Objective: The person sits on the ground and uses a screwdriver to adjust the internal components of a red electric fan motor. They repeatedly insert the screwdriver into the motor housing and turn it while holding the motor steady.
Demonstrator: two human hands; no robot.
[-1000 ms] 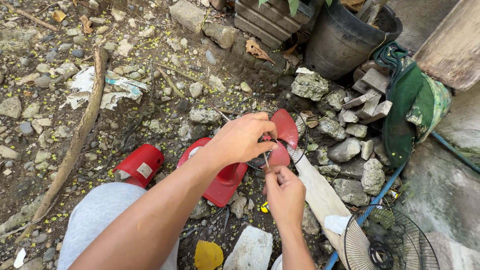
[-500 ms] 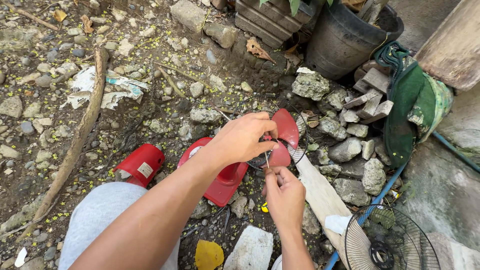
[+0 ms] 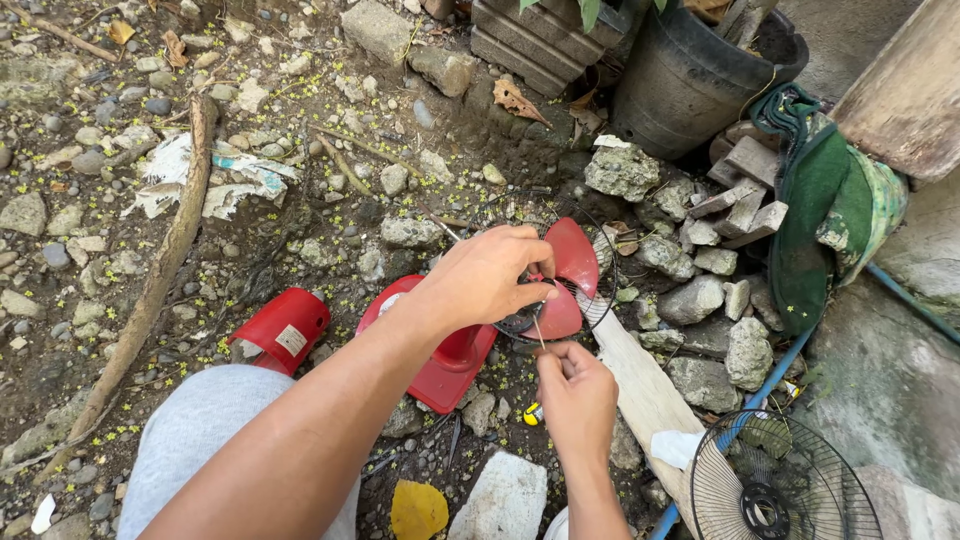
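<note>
Left hand grips the red fan blade hub of the small red fan lying on stony ground. Right hand is pinched shut on a thin tool at the hub. Red housing with a pale rectangular label lies left.

Soft even daylight, faint shadows, sharp w/ slight edge distortion.

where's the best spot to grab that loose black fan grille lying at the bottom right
Probably the outer rim of the black fan grille, on its upper left arc, coming from above. It lies flat on the ground with that edge clear, whereas the blue pipe crosses beside its upper right edge, and its lower part runs out of frame. The thin wires leave finger gaps.
</note>
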